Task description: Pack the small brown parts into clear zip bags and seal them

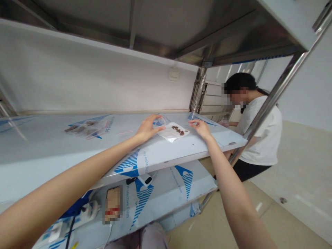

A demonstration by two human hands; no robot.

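Note:
On the upper shelf, my left hand [148, 129] curves its thumb and fingers around a small clear round container [161, 121], which seems to be plastic. Right beside it lies a sheet of white paper [169, 135] bearing a small heap of dark brown pieces [178, 131], too small to name. My right hand [201, 128] is over the shelf just right of the paper. Its thumb and index finger come together in a pinch; whatever is between them, if anything, is too small to see.
A clear plastic bag of brown items [86, 128] lies left on the film-covered shelf [124, 143]. Below, a lower shelf [166, 193] holds a phone [112, 204] and cables. A metal shelf [160, 31] hangs overhead. A person in white [267, 131] works at the right, beyond a metal post [281, 81].

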